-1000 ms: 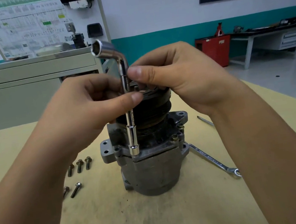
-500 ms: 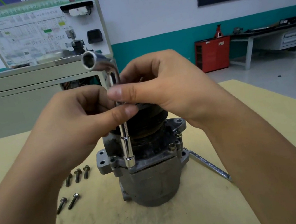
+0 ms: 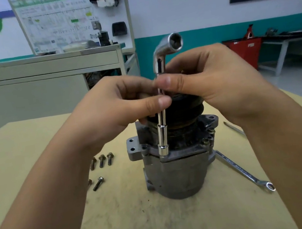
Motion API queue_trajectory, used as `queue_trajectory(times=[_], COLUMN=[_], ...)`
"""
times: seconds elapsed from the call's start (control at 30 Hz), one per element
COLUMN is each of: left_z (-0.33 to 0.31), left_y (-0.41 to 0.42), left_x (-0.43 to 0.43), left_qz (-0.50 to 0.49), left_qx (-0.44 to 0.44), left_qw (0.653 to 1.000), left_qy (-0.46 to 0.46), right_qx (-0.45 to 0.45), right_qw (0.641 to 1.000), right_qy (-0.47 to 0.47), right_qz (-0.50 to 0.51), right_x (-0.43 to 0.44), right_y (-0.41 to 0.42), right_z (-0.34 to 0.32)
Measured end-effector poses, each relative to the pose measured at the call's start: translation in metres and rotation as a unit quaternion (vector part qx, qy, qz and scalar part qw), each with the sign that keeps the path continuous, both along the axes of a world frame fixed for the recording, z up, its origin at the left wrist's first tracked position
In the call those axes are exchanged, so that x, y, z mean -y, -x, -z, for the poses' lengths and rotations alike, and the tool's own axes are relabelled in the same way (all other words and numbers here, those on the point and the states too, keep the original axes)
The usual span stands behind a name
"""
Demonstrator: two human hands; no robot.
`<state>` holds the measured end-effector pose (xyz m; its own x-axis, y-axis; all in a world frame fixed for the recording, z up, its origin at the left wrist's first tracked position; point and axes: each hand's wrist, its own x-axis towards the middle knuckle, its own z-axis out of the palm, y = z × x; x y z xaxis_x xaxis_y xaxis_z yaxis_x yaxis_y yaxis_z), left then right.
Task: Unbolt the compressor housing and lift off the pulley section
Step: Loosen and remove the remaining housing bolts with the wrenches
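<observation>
A grey compressor housing [image 3: 183, 174] stands upright on the yellow table [image 3: 33, 152], with the black pulley section [image 3: 183, 113] on top. A chrome L-shaped socket wrench [image 3: 163, 132] stands vertical, its lower socket seated on a bolt at the housing's front flange. Its bent upper end [image 3: 172, 44] points up and right. My left hand [image 3: 121, 109] pinches the shaft from the left. From the right, my right hand [image 3: 210, 81] pinches it just above. Two bolts [image 3: 208, 137] still sit in the flange at the right.
Several loose bolts [image 3: 102, 160] lie on the table left of the compressor. A combination wrench [image 3: 244, 171] lies to the right, a thin metal tool [image 3: 233, 128] behind it. A grey bench with a training board [image 3: 71, 18] stands behind; a red cabinet [image 3: 243, 52] is far right.
The wrench has turned on its bolt: its bent upper end swung from pointing left to pointing right. Both hands kept their hold on the shaft.
</observation>
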<state>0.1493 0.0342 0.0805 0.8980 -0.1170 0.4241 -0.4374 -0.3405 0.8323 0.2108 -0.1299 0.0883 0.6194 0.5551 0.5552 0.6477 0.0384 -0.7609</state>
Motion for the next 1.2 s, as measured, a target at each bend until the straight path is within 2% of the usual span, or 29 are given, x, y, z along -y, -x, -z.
queue_trajectory(times=[0.33,0.6,0.87,1.07,1.2], left_z=[0.004,0.005,0.005,0.003,0.003], left_y=[-0.005,-0.008,-0.008,-0.004,-0.003], left_x=[-0.003,-0.004,-0.004,-0.009,-0.011], left_qz=[0.006,-0.048,-0.046,0.018,0.012], left_qx=[0.018,0.043,0.018,-0.019,-0.034], left_qw=[1.000,0.997,0.998,0.999,0.999], left_qy=[-0.006,-0.043,-0.032,-0.021,-0.014], right_qx=[-0.020,-0.035,-0.046,-0.027,-0.016], right_qw=[0.999,0.998,0.996,0.995,0.995], right_qy=[0.026,0.005,-0.016,-0.011,-0.002], right_qz=[-0.027,0.043,0.079,0.098,0.099], right_x=[-0.002,-0.008,-0.012,-0.013,-0.012], right_y=[0.004,0.007,0.014,0.014,0.015], right_z=[0.000,0.002,0.002,0.002,0.001])
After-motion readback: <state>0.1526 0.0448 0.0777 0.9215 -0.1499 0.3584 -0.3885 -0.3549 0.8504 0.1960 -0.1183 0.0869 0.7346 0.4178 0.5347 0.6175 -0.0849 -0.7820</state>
